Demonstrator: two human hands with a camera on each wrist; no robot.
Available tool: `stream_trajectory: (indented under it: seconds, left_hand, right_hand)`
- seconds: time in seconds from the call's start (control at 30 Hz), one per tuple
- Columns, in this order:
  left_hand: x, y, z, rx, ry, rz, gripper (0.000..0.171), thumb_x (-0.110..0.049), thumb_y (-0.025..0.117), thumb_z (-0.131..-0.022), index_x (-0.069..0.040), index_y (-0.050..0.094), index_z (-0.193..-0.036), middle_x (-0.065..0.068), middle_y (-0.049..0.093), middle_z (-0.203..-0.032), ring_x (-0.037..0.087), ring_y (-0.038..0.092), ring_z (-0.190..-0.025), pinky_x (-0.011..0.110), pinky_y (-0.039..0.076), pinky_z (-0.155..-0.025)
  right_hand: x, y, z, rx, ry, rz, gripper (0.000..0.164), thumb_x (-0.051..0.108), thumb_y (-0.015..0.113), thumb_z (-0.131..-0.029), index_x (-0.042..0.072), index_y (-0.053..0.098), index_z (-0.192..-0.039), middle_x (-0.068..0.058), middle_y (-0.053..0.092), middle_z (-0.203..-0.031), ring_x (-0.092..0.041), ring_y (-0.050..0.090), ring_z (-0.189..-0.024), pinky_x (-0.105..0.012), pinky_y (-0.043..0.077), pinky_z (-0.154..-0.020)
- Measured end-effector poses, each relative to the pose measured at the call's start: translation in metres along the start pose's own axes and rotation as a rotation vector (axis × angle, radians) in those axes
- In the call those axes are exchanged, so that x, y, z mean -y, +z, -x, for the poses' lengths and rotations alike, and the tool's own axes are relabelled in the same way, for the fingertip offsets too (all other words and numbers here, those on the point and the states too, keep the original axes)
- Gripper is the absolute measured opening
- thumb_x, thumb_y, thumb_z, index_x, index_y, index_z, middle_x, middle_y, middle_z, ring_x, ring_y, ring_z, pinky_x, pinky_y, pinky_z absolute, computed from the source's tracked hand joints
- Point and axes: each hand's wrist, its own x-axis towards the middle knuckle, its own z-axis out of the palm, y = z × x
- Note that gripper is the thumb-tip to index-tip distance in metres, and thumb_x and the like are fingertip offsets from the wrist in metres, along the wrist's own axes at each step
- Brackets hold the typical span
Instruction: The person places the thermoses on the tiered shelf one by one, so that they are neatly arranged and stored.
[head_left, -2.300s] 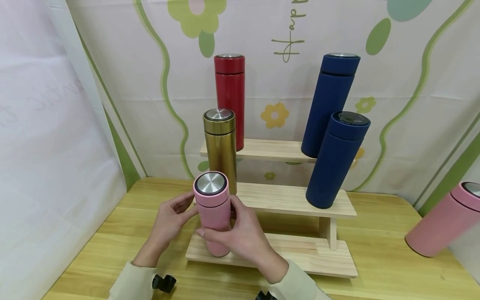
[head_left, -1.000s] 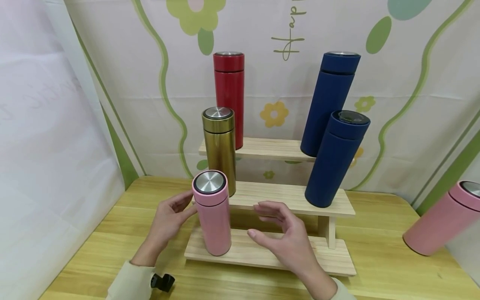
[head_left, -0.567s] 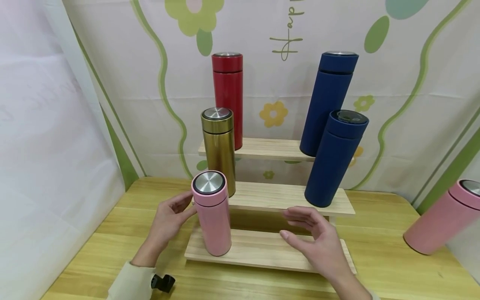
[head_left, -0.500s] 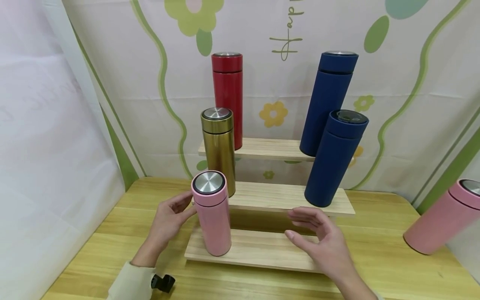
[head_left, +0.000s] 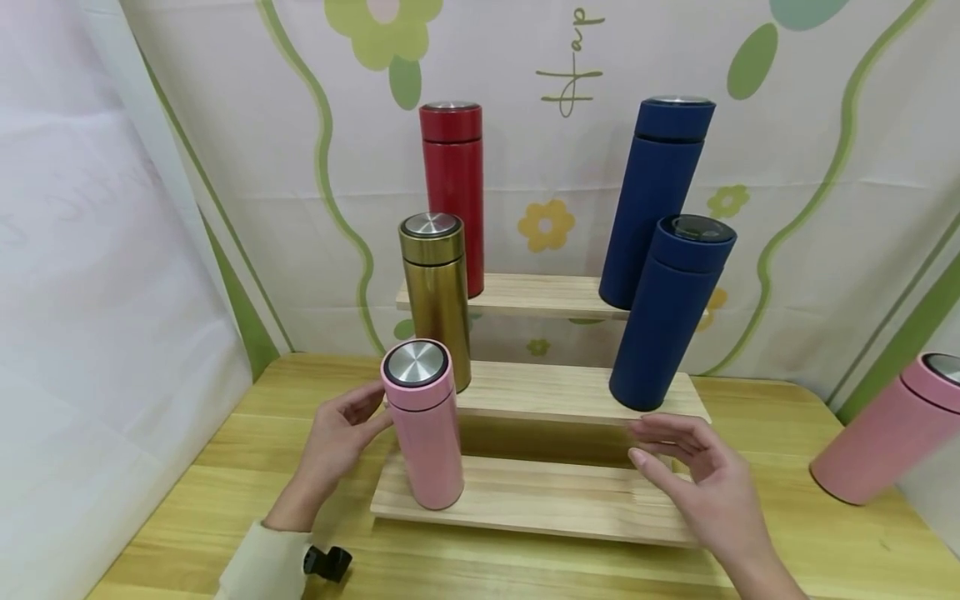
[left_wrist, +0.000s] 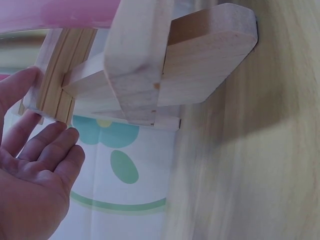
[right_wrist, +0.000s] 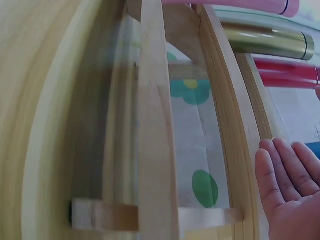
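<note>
My left hand is at the left end of the wooden tiered stand. In the left wrist view its thumb and curled fingers pinch the end of the middle board. A pink thermos bottle with a steel-topped lid stands upright on the bottom tier, just right of this hand and hiding part of the board. My right hand, fingers loosely extended, hovers by the stand's right end holding nothing. In the right wrist view its fingertips lie close to a board's edge; contact cannot be told.
A gold bottle and a blue bottle stand on the middle tier. A red bottle and another blue bottle occupy the top tier. Another pink bottle stands on the wooden table at far right. A printed cloth hangs behind.
My right hand has let go of the pink thermos bottle on the bottom tier and moved right to the stand's right end. The left hand and the bottles stay in place.
</note>
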Motion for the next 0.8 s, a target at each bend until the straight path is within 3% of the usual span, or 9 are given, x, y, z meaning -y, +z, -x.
stream_trajectory:
  seconds: [0.13,0.3,0.47,0.67,0.8]
  left_hand:
    - [0.001,0.0,0.0,-0.001,-0.003,0.004,0.049,-0.013,0.081,-0.098,-0.004,0.068,-0.144,0.015,0.066,-0.15,0.03,0.059,-0.145,0.042,0.049,-0.119]
    - [0.001,0.001,-0.001,-0.001,0.001,0.003,0.049,-0.015,0.082,-0.098,-0.006,0.068,-0.144,0.015,0.066,-0.15,0.03,0.058,-0.146,0.042,0.048,-0.12]
    - [0.002,0.002,-0.002,-0.003,0.006,0.005,0.049,-0.015,0.082,-0.097,-0.005,0.068,-0.144,0.016,0.065,-0.15,0.03,0.057,-0.146,0.042,0.047,-0.12]
    - [0.002,0.002,-0.001,-0.005,-0.001,0.004,0.049,-0.014,0.081,-0.098,-0.004,0.068,-0.144,0.016,0.065,-0.15,0.031,0.057,-0.147,0.042,0.047,-0.12]
    - [0.001,0.002,-0.001,0.002,-0.001,0.013,0.049,-0.013,0.081,-0.098,-0.004,0.068,-0.144,0.016,0.065,-0.151,0.032,0.057,-0.147,0.042,0.047,-0.12]
  right_hand:
    - [0.002,-0.012,-0.001,-0.028,0.024,0.056,0.035,-0.007,0.077,-0.095,-0.006,0.067,-0.128,-0.004,0.08,-0.117,-0.01,0.075,-0.106,-0.014,0.058,-0.095]
    - [0.001,-0.031,-0.005,-0.119,0.031,0.012,0.034,-0.013,0.075,-0.093,-0.013,0.066,-0.126,-0.001,0.082,-0.112,-0.009,0.077,-0.103,-0.013,0.057,-0.094]
    - [-0.004,-0.053,-0.011,-0.291,0.072,-0.07,0.034,-0.019,0.077,-0.088,-0.015,0.068,-0.121,0.0,0.084,-0.106,-0.007,0.079,-0.097,-0.013,0.061,-0.087]
    - [-0.009,-0.081,-0.02,-0.491,0.196,-0.131,0.033,-0.013,0.081,-0.088,-0.005,0.074,-0.12,0.005,0.084,-0.102,-0.004,0.079,-0.092,-0.012,0.061,-0.083]
    - [-0.009,-0.104,-0.022,-0.606,0.271,-0.126,0.032,-0.006,0.085,-0.088,0.002,0.076,-0.117,0.009,0.083,-0.099,0.0,0.077,-0.088,-0.007,0.058,-0.073]
